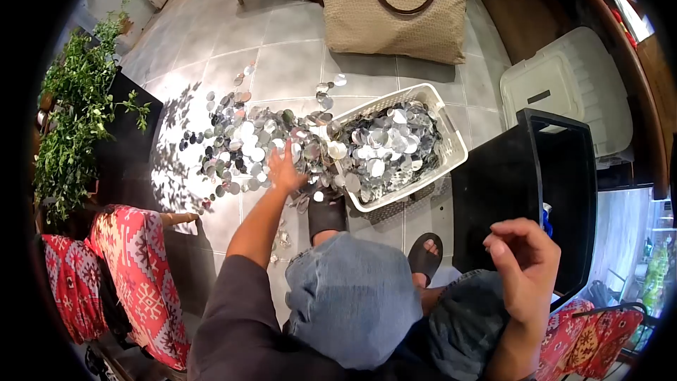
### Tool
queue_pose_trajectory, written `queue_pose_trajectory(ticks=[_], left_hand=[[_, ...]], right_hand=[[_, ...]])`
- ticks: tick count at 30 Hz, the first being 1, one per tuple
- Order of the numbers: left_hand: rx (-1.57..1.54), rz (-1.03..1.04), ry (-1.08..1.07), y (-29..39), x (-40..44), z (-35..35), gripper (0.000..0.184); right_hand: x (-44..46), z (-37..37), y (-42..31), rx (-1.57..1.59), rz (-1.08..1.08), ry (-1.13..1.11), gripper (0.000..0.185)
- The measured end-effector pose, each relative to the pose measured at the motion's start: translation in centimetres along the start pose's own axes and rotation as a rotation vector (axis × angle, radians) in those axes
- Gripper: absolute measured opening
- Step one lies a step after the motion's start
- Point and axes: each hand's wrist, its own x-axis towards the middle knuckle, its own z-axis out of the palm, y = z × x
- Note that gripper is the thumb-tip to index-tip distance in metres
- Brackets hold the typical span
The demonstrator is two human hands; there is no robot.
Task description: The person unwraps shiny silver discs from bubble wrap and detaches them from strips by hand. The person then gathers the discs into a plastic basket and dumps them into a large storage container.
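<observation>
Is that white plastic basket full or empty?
Not empty: shiny round discs heap across the white plastic basket, hiding its floor; depth unclear.

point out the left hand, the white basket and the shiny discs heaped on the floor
Left hand (284, 171): head view, on the back of the hand.
White basket (446, 116): head view, on its right-end wall.
Shiny discs (248, 140): head view, amid the floor heap.

The left arm (255, 236) reaches from the lower left toward the frame's centre, its hand (284, 171) spread with fingers pointing up. At lower right, the right hand (527, 264) is raised, fingers loosely curled; whether they meet the thumb is hard to tell.
</observation>
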Motion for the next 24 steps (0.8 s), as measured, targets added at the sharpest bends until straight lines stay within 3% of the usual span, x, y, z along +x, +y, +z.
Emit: queue_pose_trajectory(ticks=[1, 4, 5, 6, 8, 10, 11, 14, 15, 16, 17, 18, 20, 22, 23, 24], left_hand=[[0.148, -0.07, -0.128, 0.0, 0.5, -0.4, 0.107], [0.049, -0.06, -0.377, -2.2, 4.8, 3.4, 0.129], [0.15, 0.074, -0.415, -3.7, 5.8, 6.7, 0.116], [0.125, 0.076, -0.501, -2.9, 5.7, 5.9, 0.1], [-0.051, 0.027, -0.345, -5.3, 7.7, 9.6, 0.069], [-0.13, 0.072, -0.198, -4.9, 8.9, 7.4, 0.032], [-0.231, 0.074, -0.114, -6.0, 10.6, 7.3, 0.032], [-0.441, -0.032, 0.091, -3.5, 13.9, -3.0, 0.024], [-0.466, -0.073, 0.221, -4.3, 15.9, -4.1, 0.026], [-0.485, 0.102, 0.396, -5.1, 16.7, -5.7, 0.045], [-0.492, 0.11, 0.492, -2.8, 14.9, -9.0, 0.071], [-0.476, 0.137, 0.52, -3.0, 14.3, -9.2, 0.084], [-0.362, 0.213, 0.664, -4.8, 11.8, -6.1, 0.081], [-0.291, -0.021, 0.223, -7.7, 7.3, -0.8, 0.081], [-0.28, 0.178, 0.033, -11.6, 5.5, 4.4, 0.083], [-0.168, -0.063, -0.337, -10.4, 1.9, 6.0, 0.084]], right_hand=[[0.0, 0.2, -0.1, -0.027, -0.005, -0.008, 0.017], [0.0, 1.2, 0.0, -0.057, -0.03, -0.011, 0.022], [0.0, 1.3, 0.1, -0.078, -0.054, -0.032, 0.023], [0.2, 1.5, 0.2, -0.099, -0.079, -0.049, 0.024], [0.5, 1.6, 0.4, -0.129, -0.087, -0.062, 0.024], [0.7, 1.3, 0.5, -0.145, -0.086, -0.046, 0.025], [0.5, 1.1, 0.6, -0.143, -0.075, -0.028, 0.026], [0.2, 1.2, 0.6, -0.125, -0.053, 0.011, 0.026], [0.2, 1.2, 0.6, -0.121, -0.056, 0.014, 0.026], [0.1, 1.2, 0.5, -0.117, -0.059, 0.016, 0.026], [0.1, 1.3, 0.3, -0.109, -0.055, 0.001, 0.025], [0.0, 1.3, 0.2, -0.107, -0.067, -0.016, 0.025], [-0.1, 1.4, 0.3, -0.101, -0.098, -0.038, 0.025], [-0.1, 1.3, 0.2, -0.092, -0.114, -0.055, 0.025], [-0.1, 1.3, 0.3, -0.09, -0.12, -0.06, 0.025], [-0.1, 1.2, 0.3, -0.089, -0.124, -0.068, 0.025]])
